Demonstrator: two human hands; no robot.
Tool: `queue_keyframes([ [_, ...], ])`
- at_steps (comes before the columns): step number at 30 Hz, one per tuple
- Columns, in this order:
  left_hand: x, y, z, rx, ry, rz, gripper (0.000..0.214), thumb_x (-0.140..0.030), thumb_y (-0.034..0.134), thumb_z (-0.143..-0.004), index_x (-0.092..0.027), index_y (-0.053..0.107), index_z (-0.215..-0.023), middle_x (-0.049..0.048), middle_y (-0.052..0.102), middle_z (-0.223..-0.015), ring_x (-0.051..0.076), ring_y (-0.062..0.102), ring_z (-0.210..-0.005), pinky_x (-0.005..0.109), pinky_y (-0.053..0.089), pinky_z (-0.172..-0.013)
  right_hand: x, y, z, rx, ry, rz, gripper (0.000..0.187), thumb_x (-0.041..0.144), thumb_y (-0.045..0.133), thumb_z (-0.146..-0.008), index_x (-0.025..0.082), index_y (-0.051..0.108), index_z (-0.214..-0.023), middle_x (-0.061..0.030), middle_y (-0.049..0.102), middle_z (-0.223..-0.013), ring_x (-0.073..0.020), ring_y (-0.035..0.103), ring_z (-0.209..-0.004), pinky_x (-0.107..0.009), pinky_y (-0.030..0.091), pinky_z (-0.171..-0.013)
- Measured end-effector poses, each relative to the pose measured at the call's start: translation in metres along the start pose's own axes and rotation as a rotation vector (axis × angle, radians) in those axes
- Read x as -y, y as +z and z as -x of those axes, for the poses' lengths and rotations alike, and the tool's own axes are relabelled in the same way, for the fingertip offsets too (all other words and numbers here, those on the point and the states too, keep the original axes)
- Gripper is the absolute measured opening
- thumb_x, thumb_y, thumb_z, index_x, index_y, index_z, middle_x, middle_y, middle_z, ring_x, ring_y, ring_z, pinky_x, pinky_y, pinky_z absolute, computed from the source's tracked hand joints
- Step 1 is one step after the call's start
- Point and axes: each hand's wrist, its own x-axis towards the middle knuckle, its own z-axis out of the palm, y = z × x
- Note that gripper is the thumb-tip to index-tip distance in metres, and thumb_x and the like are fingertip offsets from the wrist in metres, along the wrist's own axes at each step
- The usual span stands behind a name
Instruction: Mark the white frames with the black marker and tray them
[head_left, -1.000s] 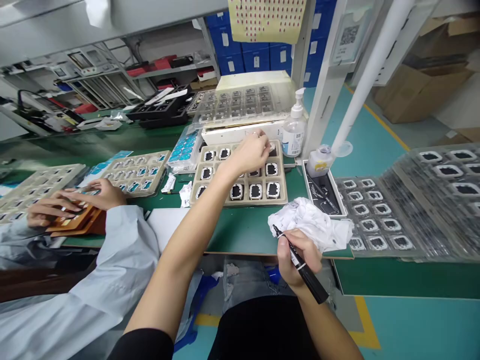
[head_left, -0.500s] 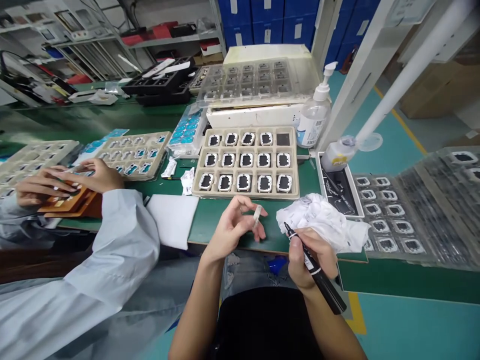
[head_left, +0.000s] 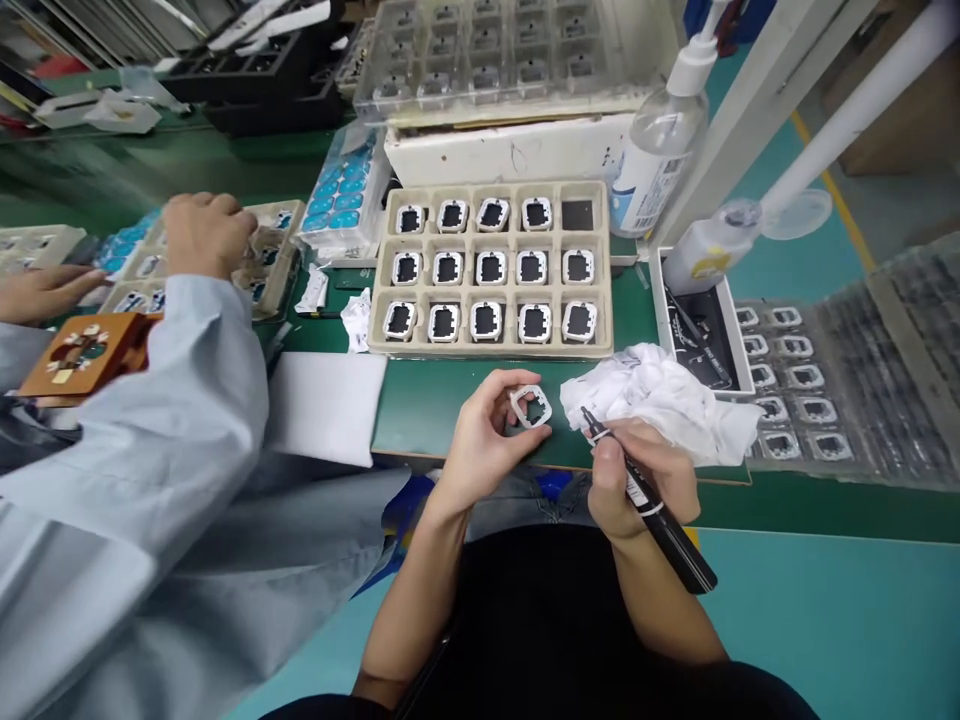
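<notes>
My left hand (head_left: 487,435) pinches a small white watch-case frame (head_left: 516,402) by its edges, its open middle facing up toward me. In my right hand (head_left: 649,475) is a black marker pen (head_left: 671,540), uncapped, its tip pointing up and left beside a crumpled white cloth (head_left: 660,395). The pen tip and the frame are apart. Beyond my hands lies a beige compartment tray (head_left: 491,352) holding several similar frames. Its back right compartment (head_left: 577,214) has no frame in it.
A co-worker's hand (head_left: 206,235) reaches over another tray at left, near an orange fixture (head_left: 82,355). A white foam sheet (head_left: 326,405) lies left of me. Pump bottle (head_left: 660,150), white box (head_left: 709,345) with a bottle, and stacked clear trays (head_left: 802,400) stand at right.
My left hand has turned the frame from edge-on to face up. The view has tipped downward. The co-worker's hands have moved from the orange fixture toward the trays behind it.
</notes>
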Motion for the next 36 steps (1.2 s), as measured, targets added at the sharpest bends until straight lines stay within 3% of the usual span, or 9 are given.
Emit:
queue_keyframes([
  [4,-0.001,0.003,0.005,0.051,0.187,-0.328,0.055,-0.012,0.087,-0.098,-0.031,0.083,-0.150,0.0057,0.078,-0.117,0.024,0.072,-0.096,0.040,0.065,-0.094,0.002,0.001,-0.002,0.023,0.014,0.002,0.023,0.019,0.086,-0.107,0.029,0.078,-0.126,0.0011,0.085,-0.091,-0.0237,0.079,-0.066,-0.045,0.074,-0.064],
  [7,0.000,0.006,0.008,0.073,0.227,-0.408,0.059,-0.011,0.082,-0.102,-0.030,0.073,-0.158,0.0073,0.083,-0.124,0.025,0.074,-0.099,0.041,0.066,-0.098,0.003,0.003,-0.004,0.015,0.014,0.019,0.018,0.021,0.084,-0.109,0.029,0.077,-0.124,0.0018,0.083,-0.090,-0.0227,0.078,-0.065,-0.043,0.073,-0.064],
  [11,0.001,0.008,0.009,0.060,0.184,-0.350,0.055,-0.012,0.079,-0.107,-0.029,0.063,-0.156,0.0072,0.088,-0.129,0.022,0.076,-0.098,0.037,0.066,-0.095,0.003,0.005,-0.005,0.025,0.006,-0.003,0.021,0.019,0.085,-0.109,0.029,0.078,-0.126,0.0018,0.085,-0.091,-0.0224,0.080,-0.067,-0.042,0.073,-0.065],
  [17,0.000,0.004,0.010,0.113,0.150,-0.126,0.048,-0.024,0.081,-0.117,-0.031,0.065,-0.162,0.0086,0.088,-0.133,0.023,0.090,-0.115,0.037,0.075,-0.106,0.008,0.007,-0.004,0.035,0.100,0.004,0.018,0.023,0.087,-0.111,0.030,0.079,-0.125,-0.0025,0.092,-0.102,-0.0293,0.095,-0.087,-0.047,0.082,-0.075],
  [21,-0.001,0.002,0.011,0.166,0.101,0.040,0.047,-0.032,0.089,-0.117,-0.030,0.070,-0.161,0.0069,0.088,-0.129,0.022,0.094,-0.111,0.033,0.080,-0.105,0.012,0.008,-0.008,0.110,0.184,-0.075,0.016,0.021,0.086,-0.113,0.029,0.079,-0.125,-0.0048,0.095,-0.110,-0.0323,0.100,-0.102,-0.046,0.086,-0.085],
  [26,0.001,0.004,0.010,0.142,0.161,0.010,0.044,-0.031,0.093,-0.113,-0.028,0.075,-0.153,0.0060,0.092,-0.129,0.022,0.097,-0.115,0.028,0.081,-0.102,0.014,0.011,-0.018,0.162,0.123,-0.102,0.017,0.018,0.088,-0.111,0.029,0.081,-0.122,-0.0020,0.094,-0.101,-0.0330,0.101,-0.100,-0.043,0.086,-0.081],
  [36,0.002,0.014,0.017,0.030,0.321,-0.179,0.041,-0.015,0.087,-0.114,-0.029,0.077,-0.151,0.0017,0.095,-0.136,0.018,0.098,-0.116,0.023,0.078,-0.109,0.014,0.014,-0.023,0.180,0.070,-0.075,0.029,0.012,0.090,-0.106,0.029,0.086,-0.127,-0.0046,0.098,-0.109,-0.0319,0.100,-0.096,-0.041,0.086,-0.077],
])
